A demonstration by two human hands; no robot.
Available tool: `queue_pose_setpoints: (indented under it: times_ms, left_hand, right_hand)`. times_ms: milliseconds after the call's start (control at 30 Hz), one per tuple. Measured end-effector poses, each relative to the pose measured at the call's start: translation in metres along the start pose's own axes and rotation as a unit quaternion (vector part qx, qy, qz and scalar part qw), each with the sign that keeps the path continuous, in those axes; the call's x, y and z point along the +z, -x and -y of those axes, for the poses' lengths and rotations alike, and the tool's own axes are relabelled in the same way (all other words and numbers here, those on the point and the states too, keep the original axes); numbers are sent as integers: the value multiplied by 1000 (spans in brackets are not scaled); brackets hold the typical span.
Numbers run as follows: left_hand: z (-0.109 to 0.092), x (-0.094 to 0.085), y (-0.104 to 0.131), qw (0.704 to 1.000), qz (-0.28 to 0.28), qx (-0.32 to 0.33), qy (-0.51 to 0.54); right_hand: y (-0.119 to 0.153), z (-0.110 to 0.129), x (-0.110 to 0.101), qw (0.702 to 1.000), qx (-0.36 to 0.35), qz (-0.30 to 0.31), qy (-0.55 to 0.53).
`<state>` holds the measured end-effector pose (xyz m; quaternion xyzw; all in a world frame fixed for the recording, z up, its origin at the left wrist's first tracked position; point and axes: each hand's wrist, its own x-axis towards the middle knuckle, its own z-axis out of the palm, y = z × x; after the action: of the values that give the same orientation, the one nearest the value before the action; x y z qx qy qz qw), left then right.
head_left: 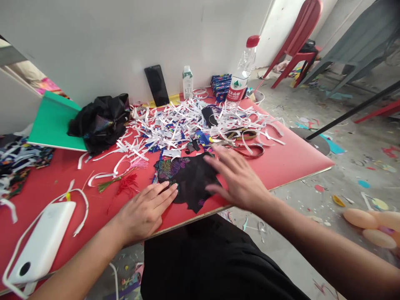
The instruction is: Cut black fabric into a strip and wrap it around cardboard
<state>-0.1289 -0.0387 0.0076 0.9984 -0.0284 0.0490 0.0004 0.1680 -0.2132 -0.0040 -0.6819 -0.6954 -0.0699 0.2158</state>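
A black cloth piece (195, 179) with colourful flower patterns lies at the front edge of the red table (290, 166). My left hand (146, 210) rests flat at its left side, fingers stretched over the cloth's edge. Over the right side is my right hand (236, 175), fingers spread and slightly blurred, holding nothing; whether it touches the cloth is unclear. Just beyond the right fingers, red-handled scissors (250, 151) lie among white paper strips (168, 129).
A black cloth bundle (101, 121) sits by a green board (51, 121). At the back stand a phone (157, 85), a small carton (187, 82) and a red-capped bottle (239, 79). A white power bank (43, 241) with a cable lies front left.
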Motion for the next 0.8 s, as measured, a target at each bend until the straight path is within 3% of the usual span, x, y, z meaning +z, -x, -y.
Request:
queue_pose_setpoints:
  times_ms: [67,167,300,467,800]
  left_hand:
    - [0,-3,-3,1000,7,12,11]
    - [-1,-11,-7,999,35,12,22]
    - [-3,-18,-8,998,61,5,17]
    - [-6,-19,-6,998,59,0,19]
    - [-20,2,-29,998,33,0,47]
  right_hand:
    - [2,21,5,990,-108,75,-44]
    - [1,42,17,971,-166,147,-92]
    - [2,42,27,967,-169,161,-106]
    - [8,33,21,963,-183,167,-103]
    - [27,17,10,970,-126,146,-146]
